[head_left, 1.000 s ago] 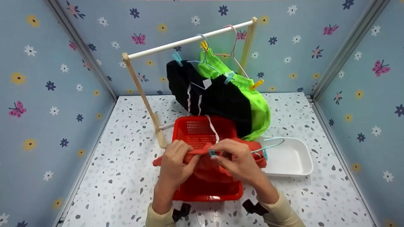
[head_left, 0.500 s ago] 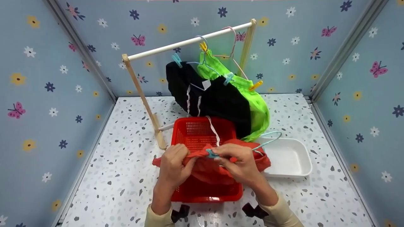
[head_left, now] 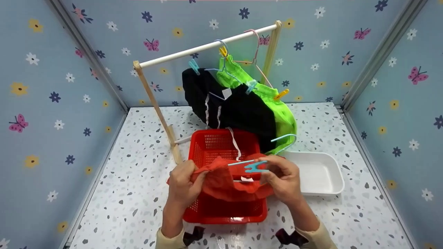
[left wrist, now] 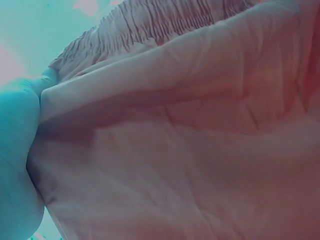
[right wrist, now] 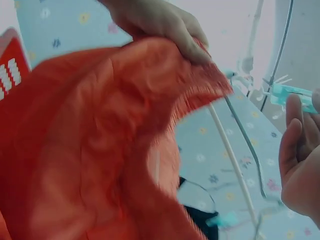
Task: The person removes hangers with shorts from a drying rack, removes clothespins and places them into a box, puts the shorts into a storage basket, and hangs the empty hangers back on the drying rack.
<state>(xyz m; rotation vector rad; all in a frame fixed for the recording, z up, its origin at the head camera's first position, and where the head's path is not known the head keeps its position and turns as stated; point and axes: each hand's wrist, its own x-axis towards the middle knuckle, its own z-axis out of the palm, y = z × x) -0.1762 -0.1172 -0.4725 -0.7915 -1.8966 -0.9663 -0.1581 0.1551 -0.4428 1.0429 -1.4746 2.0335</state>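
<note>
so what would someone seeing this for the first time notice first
Probably the lime-green fabric garment, hanging behind a black cloth garment on the wooden rack with a white rail at the back. Next, the orange-red cloth garment over the red plastic basket, gripped by the left hand. To its right, the right hand pinches a turquoise clothespin.

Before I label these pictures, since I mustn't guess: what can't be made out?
Head view: floor of the red perforated plastic basket, partly hidden by the orange-red cloth garment.
Head view: any print on the small white square tag, too small.
Left wrist view: left hand, partly cut off by the left edge.
Right wrist view: right hand, partly cut off by the right edge.
</note>
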